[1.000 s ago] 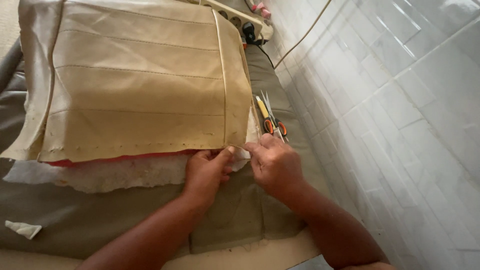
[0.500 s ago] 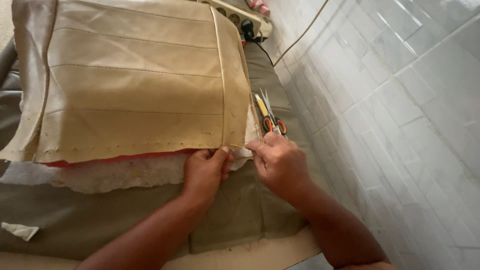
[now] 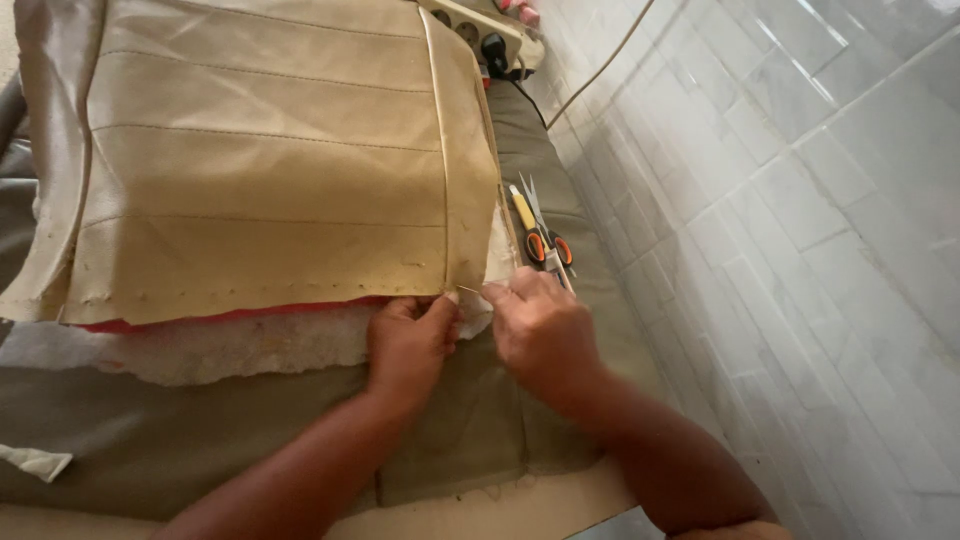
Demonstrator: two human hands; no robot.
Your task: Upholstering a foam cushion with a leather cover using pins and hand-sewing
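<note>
A beige stitched leather cover (image 3: 270, 170) lies on the grey fabric-covered table (image 3: 200, 440), with white padding (image 3: 230, 345) and a red layer showing under its near edge. My left hand (image 3: 410, 340) pinches the cover's near right corner. My right hand (image 3: 540, 325) is beside it, fingertips closed on a thin needle (image 3: 468, 290) at that corner.
Orange-handled scissors (image 3: 548, 240) and a yellow-handled tool (image 3: 522, 208) lie just beyond my right hand. A white power strip (image 3: 480, 25) with a black plug sits at the back. A white tiled wall (image 3: 800, 200) runs along the right. A white scrap (image 3: 35, 462) lies at the left.
Both hands stayed at the cover's near right corner, shifting only slightly; the right fingers now show the needle tip between the hands.
</note>
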